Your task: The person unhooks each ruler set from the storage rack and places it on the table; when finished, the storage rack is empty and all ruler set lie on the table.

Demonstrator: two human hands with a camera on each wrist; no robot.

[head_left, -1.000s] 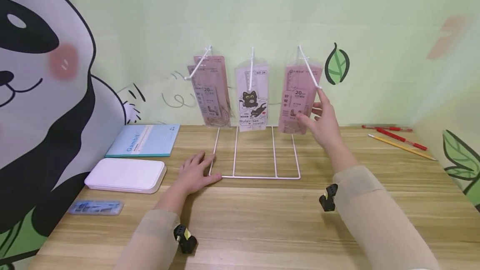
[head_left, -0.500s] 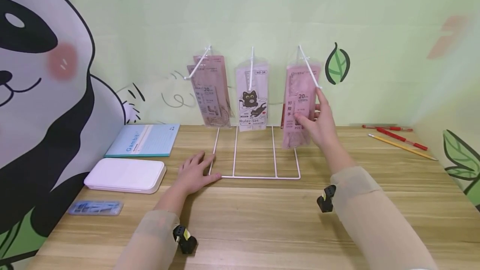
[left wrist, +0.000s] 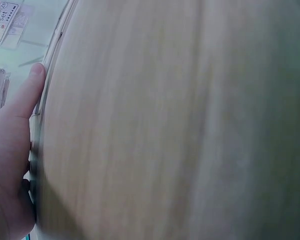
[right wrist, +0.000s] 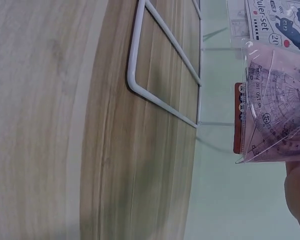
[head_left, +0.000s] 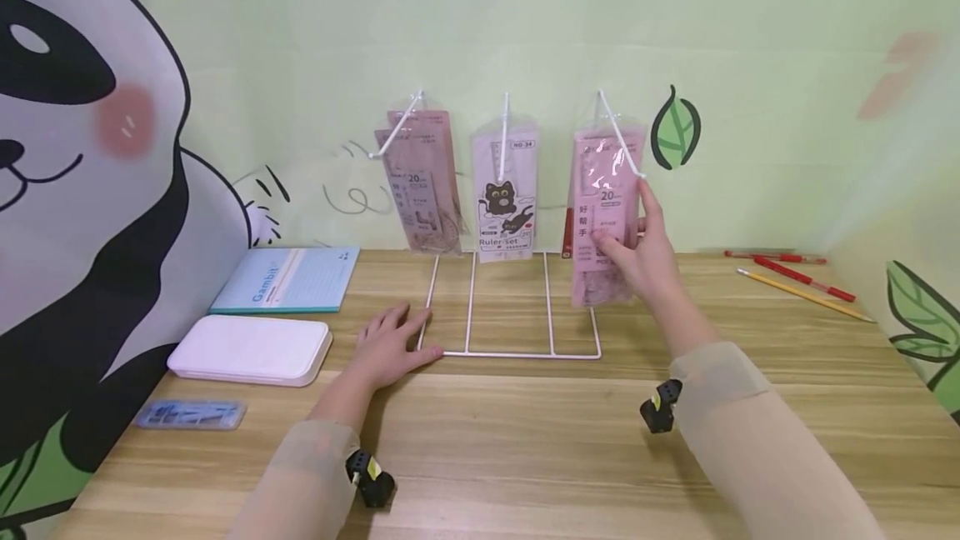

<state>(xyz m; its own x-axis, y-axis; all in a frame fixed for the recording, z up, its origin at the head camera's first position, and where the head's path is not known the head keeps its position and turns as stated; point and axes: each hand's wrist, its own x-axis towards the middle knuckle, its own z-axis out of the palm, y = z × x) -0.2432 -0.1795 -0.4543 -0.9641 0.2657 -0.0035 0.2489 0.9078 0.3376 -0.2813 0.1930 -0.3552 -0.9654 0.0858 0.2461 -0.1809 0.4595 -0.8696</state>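
My right hand [head_left: 651, 257] pinches a pink ruler set [head_left: 606, 223] in clear plastic, thumb on its front. The pack hangs at the white rack's right hook [head_left: 618, 136], whose tip is by my index finger. A protractor [right wrist: 280, 100] shows through the plastic in the right wrist view. Behind the pack, a red edge [head_left: 567, 233] peeks out on its left. My left hand [head_left: 390, 348] rests at the left front corner of the rack's wire base [head_left: 510, 354], fingers spread and thumb along the front bar.
A white ruler set [head_left: 504, 198] with black cats hangs on the middle hook, and pinkish ruler sets [head_left: 422, 190] on the left one. Left are a blue notebook [head_left: 288, 280], a white case [head_left: 251, 350] and a small blue box [head_left: 192, 414]. Red pens [head_left: 802, 279] and a pencil [head_left: 804, 294] lie right.
My right hand has drawn the pink ruler set forward, its bottom now lower in the head view. A red edge behind it has come into sight. The left hand has stayed put.
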